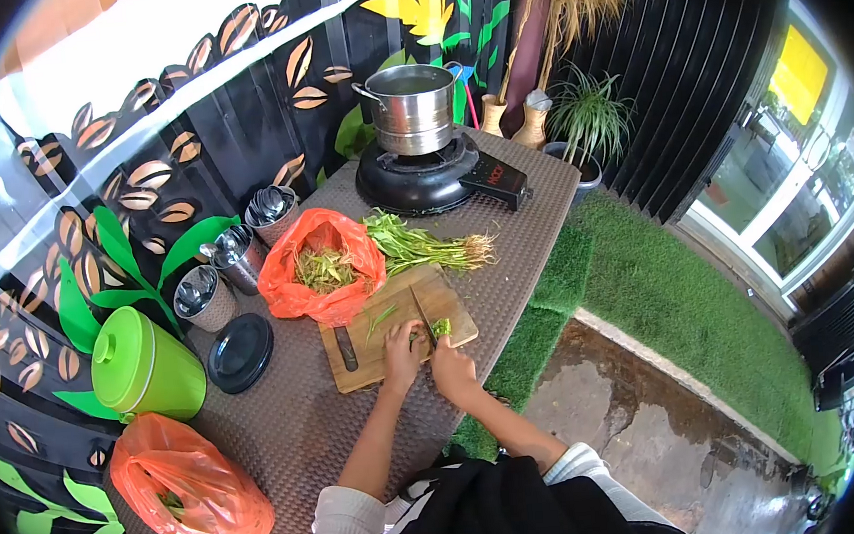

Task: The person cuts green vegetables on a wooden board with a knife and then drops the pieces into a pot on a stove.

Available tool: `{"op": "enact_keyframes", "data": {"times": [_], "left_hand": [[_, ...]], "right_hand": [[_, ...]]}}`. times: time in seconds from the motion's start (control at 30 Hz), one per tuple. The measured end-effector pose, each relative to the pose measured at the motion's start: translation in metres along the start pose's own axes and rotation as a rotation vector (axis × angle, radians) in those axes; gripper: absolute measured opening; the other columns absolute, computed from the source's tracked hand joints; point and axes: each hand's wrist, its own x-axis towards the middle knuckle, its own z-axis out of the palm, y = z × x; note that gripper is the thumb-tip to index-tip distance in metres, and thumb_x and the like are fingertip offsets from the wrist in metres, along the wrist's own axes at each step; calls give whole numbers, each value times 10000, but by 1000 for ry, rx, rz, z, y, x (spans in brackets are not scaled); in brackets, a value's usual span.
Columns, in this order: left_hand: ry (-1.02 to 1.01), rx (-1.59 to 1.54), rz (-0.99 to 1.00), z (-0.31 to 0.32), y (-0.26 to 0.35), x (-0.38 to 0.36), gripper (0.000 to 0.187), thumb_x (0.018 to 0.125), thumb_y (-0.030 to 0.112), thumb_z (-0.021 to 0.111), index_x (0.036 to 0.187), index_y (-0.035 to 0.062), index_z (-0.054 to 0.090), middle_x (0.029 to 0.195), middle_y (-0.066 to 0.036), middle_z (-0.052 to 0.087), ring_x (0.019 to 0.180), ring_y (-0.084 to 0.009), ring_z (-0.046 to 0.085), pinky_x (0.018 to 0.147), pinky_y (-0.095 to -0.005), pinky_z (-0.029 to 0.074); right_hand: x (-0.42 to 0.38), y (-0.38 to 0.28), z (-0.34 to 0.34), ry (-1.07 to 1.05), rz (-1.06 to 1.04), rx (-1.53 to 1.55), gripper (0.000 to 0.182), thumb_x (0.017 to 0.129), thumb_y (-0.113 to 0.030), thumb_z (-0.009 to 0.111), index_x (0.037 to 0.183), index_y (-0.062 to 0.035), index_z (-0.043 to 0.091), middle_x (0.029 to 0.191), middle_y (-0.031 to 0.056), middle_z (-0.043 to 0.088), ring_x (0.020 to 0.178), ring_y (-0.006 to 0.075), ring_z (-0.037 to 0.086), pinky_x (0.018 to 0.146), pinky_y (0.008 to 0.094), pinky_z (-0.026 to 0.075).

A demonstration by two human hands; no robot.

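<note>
Two bare hands are close together over a wooden cutting board [453, 303] on a brown textured table [288, 418]. From where I stand, the right hand [452, 367] has its fingers wrapped around the handle of a knife [420, 303], whose blade points away from the person across the board. The left hand [402, 347] is just beside it, low over the wood, fingers bent; a bit of green shows at them, but I can't tell whether they grip it or only rest on it. Chopped greens [441, 327] sit on the board right by the knife and the right hand, and a few loose leaves [381, 318] lie farther left.

Just beyond the board a bunch of greens [426, 248] lies with its roots toward the right, next to an open orange bag [294, 300] of leafy bits [324, 268]. Behind those, a steel pot [416, 122] stands on a black stove [411, 188]. Over to the left I see three cutlery holders [208, 312], a black plate [240, 353], a green lidded container [159, 368] and a second orange bag [204, 490].
</note>
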Motion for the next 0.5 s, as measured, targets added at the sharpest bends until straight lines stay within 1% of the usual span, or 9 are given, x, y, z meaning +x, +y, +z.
{"op": "enact_keyframes", "data": {"times": [0.03, 0.1, 0.17, 0.2, 0.27, 0.4, 0.43, 0.5], "left_hand": [[-2, 1, -1, 0, 1, -1, 251, 775, 23, 624, 1016, 68, 572, 911, -115, 608, 934, -333, 528, 863, -420, 387], [34, 136, 37, 1, 2, -4, 205, 788, -11, 611, 986, 37, 584, 898, -122, 620, 860, -297, 588, 813, -396, 440], [44, 161, 60, 2, 3, -8, 187, 799, 7, 603, 983, 38, 588, 904, -124, 619, 874, -301, 581, 826, -399, 429], [56, 186, 82, 1, 3, -9, 172, 810, 26, 594, 981, 39, 591, 911, -125, 617, 888, -304, 574, 839, -402, 419], [54, 203, 101, 0, 2, -12, 166, 813, 40, 590, 979, 39, 595, 917, -121, 619, 907, -302, 567, 848, -405, 411], [58, 234, 166, -5, 10, -14, 162, 807, 57, 592, 967, 37, 606, 936, -108, 627, 944, -293, 552, 846, -398, 407], [59, 235, 165, -5, 12, -14, 162, 807, 57, 592, 967, 37, 606, 936, -108, 627, 944, -293, 552, 846, -398, 407], [43, 196, 80, -4, 11, -14, 200, 779, 18, 607, 978, 34, 608, 952, -103, 628, 910, -294, 558, 832, -390, 417]], "right_hand": [[8, 2, 1, 31, -37, -13, 318, 898, -200, 477, 1067, 65, 429, 868, 261, 644, 825, 403, 652, 697, 464, 533], [16, 6, 1, 62, -71, -24, 310, 896, -191, 475, 1065, 65, 430, 864, 254, 647, 821, 402, 654, 688, 459, 536], [19, 11, -5, 49, -152, -27, 304, 896, -179, 466, 1069, 68, 429, 832, 246, 652, 808, 403, 656, 684, 461, 538], [15, 8, -8, 49, -155, -29, 304, 896, -179, 466, 1069, 68, 429, 832, 246, 652, 808, 403, 656, 684, 461, 538], [2, 4, -13, 19, -95, -8, 304, 904, -181, 453, 1072, 71, 429, 837, 261, 647, 805, 409, 653, 688, 468, 534], [-3, -1, -1, 6, -33, 5, 314, 908, -192, 449, 1070, 76, 429, 841, 268, 644, 812, 422, 646, 702, 481, 525], [4, 2, 1, 21, -51, 11, 313, 910, -196, 449, 1073, 71, 430, 844, 266, 645, 810, 422, 646, 701, 486, 524], [16, 8, 2, 35, -63, 20, 312, 912, -199, 448, 1076, 66, 432, 847, 263, 646, 807, 421, 646, 701, 490, 522]]}}
